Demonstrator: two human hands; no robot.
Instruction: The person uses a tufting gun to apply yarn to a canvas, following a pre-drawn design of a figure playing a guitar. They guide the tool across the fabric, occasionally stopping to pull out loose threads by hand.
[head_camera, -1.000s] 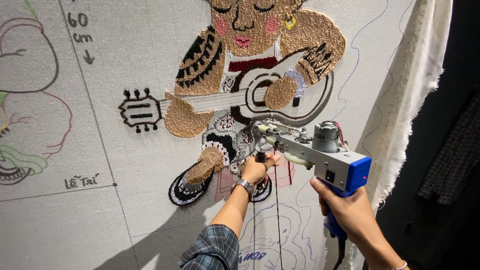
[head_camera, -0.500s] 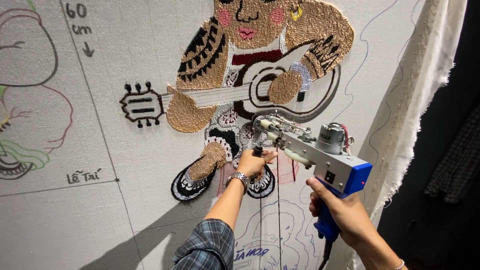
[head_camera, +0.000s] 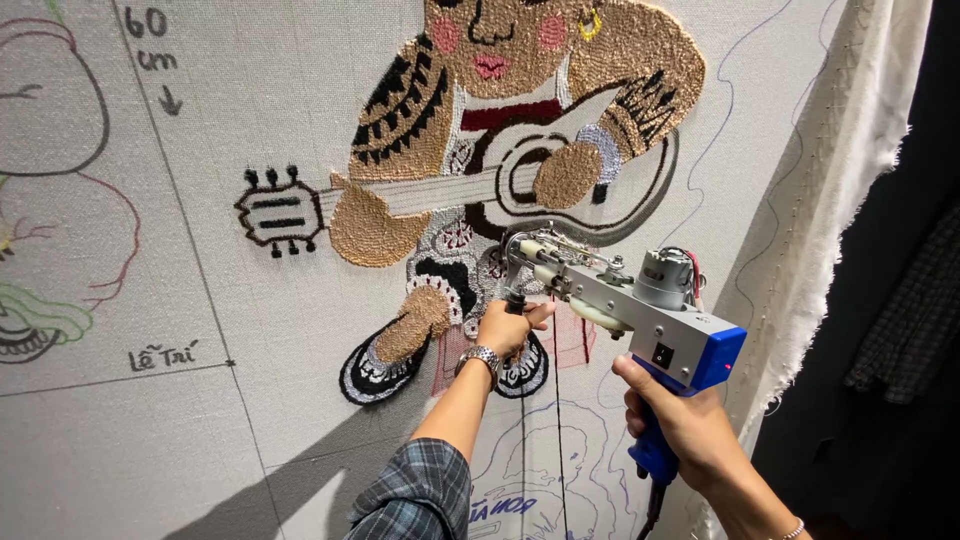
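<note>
The gun (head_camera: 640, 300) has dropped slightly; my right hand (head_camera: 685, 425) grips its blue handle, left hand (head_camera: 508, 328) clasps the front grip against cloth (head_camera: 250, 400).

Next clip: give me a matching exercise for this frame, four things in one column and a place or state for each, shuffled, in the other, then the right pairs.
Things:
1. left hand
2. right hand
3. wristwatch
4. checked sleeve

Places or states:
A. wrapped around the blue grip below the tufting gun
B. bunched on the left forearm, near the bottom edge of the frame
C. closed on the front handle of the gun, against the cloth
D. silver band on the left wrist

Pairs: 1-C, 2-A, 3-D, 4-B
</note>
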